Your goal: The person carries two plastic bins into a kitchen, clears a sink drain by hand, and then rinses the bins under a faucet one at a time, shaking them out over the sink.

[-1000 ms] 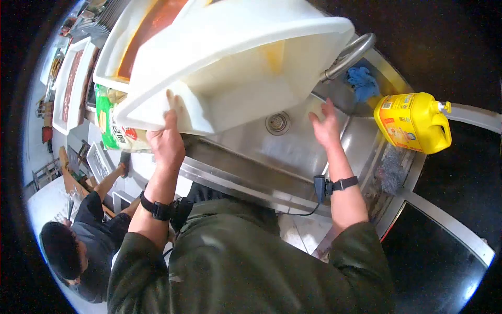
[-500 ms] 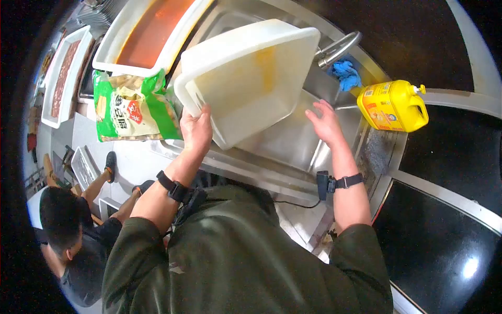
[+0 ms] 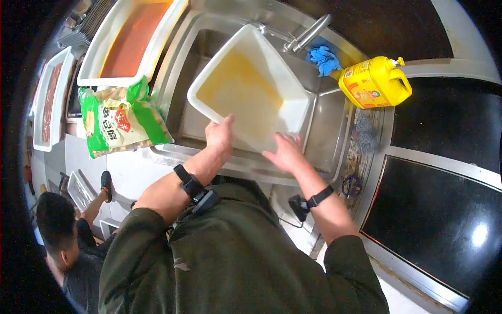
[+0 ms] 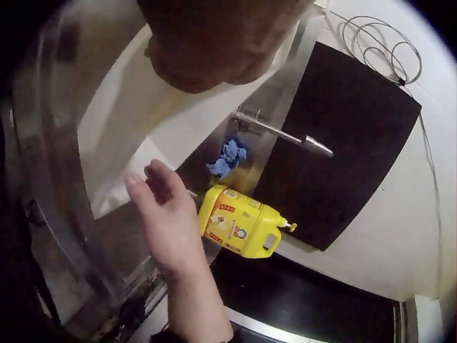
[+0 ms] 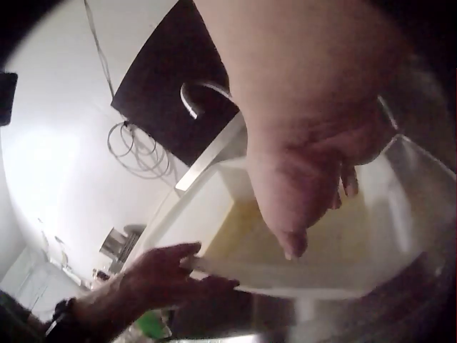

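A white plastic tub [image 3: 243, 89] with yellow stains inside sits tilted over the sink [image 3: 327, 138], its opening facing me. My left hand [image 3: 220, 140] grips its near rim, thumb on the inner side and fingers below, as the right wrist view shows. Close to the tub's near right side is my right hand [image 3: 287, 153], fingers loosely extended, holding nothing. That same right hand [image 4: 168, 214] appears relaxed in the left wrist view, thumb apart from the fingers. Part of the tub's near rim is hidden behind my hands.
Left of the sink lie a green-and-white food bag [image 3: 123, 118] and a white container of reddish liquid [image 3: 133, 42]. A faucet [image 3: 308, 34], a blue cloth [image 3: 324, 60] and a yellow pump jug [image 3: 374, 83] line the right side. Another person [image 3: 57, 225] is at lower left.
The tub has come down lower into the sink and turned, its opening now facing up toward me. My right hand has moved left, close to the tub; my left hand keeps its grip.
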`<action>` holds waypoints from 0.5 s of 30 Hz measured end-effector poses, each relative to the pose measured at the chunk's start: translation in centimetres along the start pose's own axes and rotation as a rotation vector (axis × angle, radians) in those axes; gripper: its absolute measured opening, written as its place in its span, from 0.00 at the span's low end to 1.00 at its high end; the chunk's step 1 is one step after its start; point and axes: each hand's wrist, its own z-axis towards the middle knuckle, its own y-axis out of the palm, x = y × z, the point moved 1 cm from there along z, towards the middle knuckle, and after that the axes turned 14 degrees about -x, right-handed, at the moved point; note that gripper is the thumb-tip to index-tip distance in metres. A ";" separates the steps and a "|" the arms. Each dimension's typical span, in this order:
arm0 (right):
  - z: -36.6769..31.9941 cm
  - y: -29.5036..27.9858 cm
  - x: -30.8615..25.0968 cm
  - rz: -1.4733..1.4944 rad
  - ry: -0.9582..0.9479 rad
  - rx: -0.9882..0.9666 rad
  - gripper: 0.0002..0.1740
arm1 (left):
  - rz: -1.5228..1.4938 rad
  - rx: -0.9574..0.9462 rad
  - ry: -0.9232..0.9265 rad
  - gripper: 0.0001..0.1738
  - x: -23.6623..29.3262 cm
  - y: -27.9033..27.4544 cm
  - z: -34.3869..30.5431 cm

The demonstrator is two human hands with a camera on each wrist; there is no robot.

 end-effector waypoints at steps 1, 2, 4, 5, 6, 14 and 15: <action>0.0 0.3 -0.8 -0.153 -0.064 0.045 0.26 | -0.055 -0.032 -0.060 0.19 0.0 0.0 -0.4; 0.0 0.3 -1.2 -0.156 -0.070 0.041 0.26 | -0.110 -0.064 -0.119 0.18 0.0 0.0 -0.7; 0.1 1.1 -1.5 -0.344 -0.015 -0.170 0.19 | -0.128 -0.092 -0.141 0.17 -0.7 -0.3 -1.1; -0.2 1.6 -1.2 -0.348 -0.021 -0.173 0.19 | -0.160 -0.184 -0.137 0.18 -1.4 -0.2 -1.4; -0.7 2.1 -0.5 -0.363 -0.013 -0.175 0.16 | -0.201 -0.259 -0.128 0.19 -2.3 -0.3 -1.8; -3.6 9.5 -0.5 -0.434 -0.195 -0.081 0.11 | 0.336 -0.525 -0.140 0.30 -7.3 -11.7 -6.4; -4.8 9.0 -2.3 -0.490 -0.230 -0.032 0.11 | 0.335 -0.523 -0.143 0.29 -6.6 -13.3 -7.8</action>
